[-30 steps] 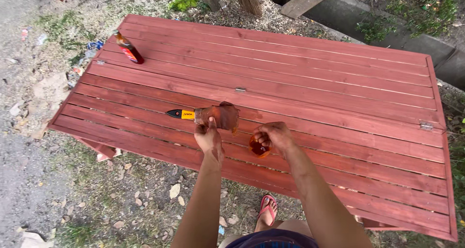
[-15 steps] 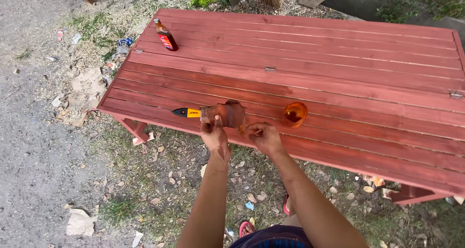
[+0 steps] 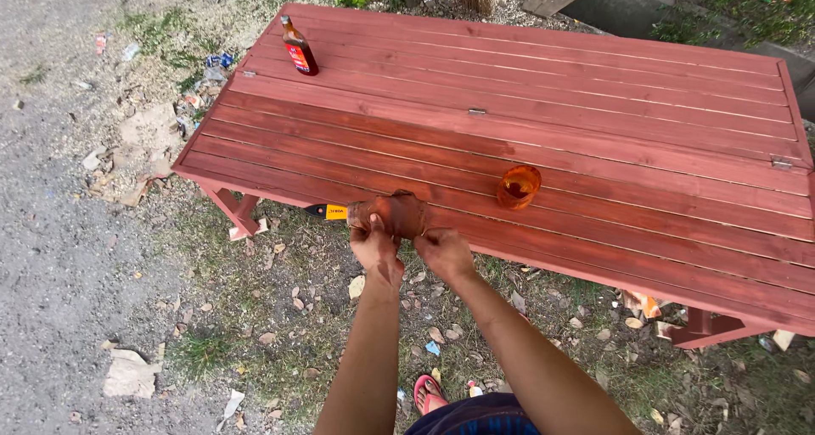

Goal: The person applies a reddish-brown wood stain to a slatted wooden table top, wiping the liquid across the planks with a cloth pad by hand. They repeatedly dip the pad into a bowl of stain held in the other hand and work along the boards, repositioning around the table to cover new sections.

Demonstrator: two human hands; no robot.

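Observation:
My left hand [image 3: 373,248] grips a paintbrush [image 3: 386,214] with a yellow and black handle and stain-soaked bristles, held at the near edge of the red-brown slatted wooden table [image 3: 594,95]. My right hand [image 3: 443,252] pinches the wet bristle end from the right side. A small clear cup of orange-brown stain [image 3: 518,186] stands on the tabletop, a short way right of both hands. A brown glass bottle with a red label [image 3: 299,49] stands upright near the far left corner.
The table's red legs [image 3: 242,216] show below its near left corner and at the right. Dirt ground with stones, scraps of paper and litter [image 3: 127,374] spreads on the left. My foot in a pink sandal [image 3: 427,392] is below. A concrete ledge [image 3: 620,2] lies beyond the table.
My right hand let go of the stain cup, which now stands on the table, and moved left onto the brush bristles. The view has shifted, with the hands now at the table's near edge.

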